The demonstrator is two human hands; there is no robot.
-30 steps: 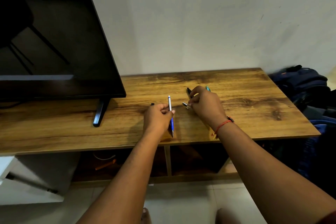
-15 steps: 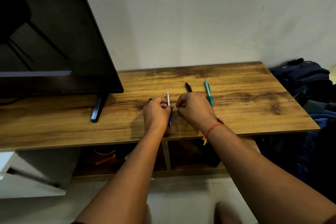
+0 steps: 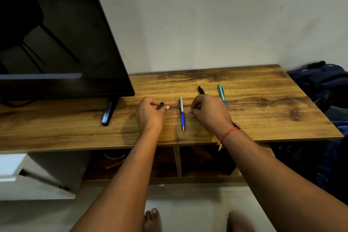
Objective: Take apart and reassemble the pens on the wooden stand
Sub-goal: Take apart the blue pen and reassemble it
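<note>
The television (image 3: 56, 43) fills the left of the view, its foot (image 3: 107, 113) planted on the wooden stand (image 3: 263, 111) that runs across to the dark bags (image 3: 323, 84) at the right. On the bare wood in front of the person lie three pens in a loose row: the blue-and-white pen (image 3: 182, 114) in the middle, a black pen (image 3: 201, 90) behind the right hand with only its far end showing, and a teal pen (image 3: 221, 95) just beside that hand's far side. Half a second ago both hands were pressed together around the blue-and-white pen; it now lies flat and alone, touched by neither, its tip toward the person. It looks whole, so one pen's cycle is probably finished and set aside. The left hand (image 3: 149, 114) has moved away to the left and is curled with thumb and fingers pinched on a small black piece (image 3: 160, 105), likely a cap or part of the black pen. The right hand (image 3: 210, 113) has drawn back to the right, fingers folded into a loose fist; whether anything sits inside it cannot be told. The likely next move is joining the black piece to the black pen.
</note>
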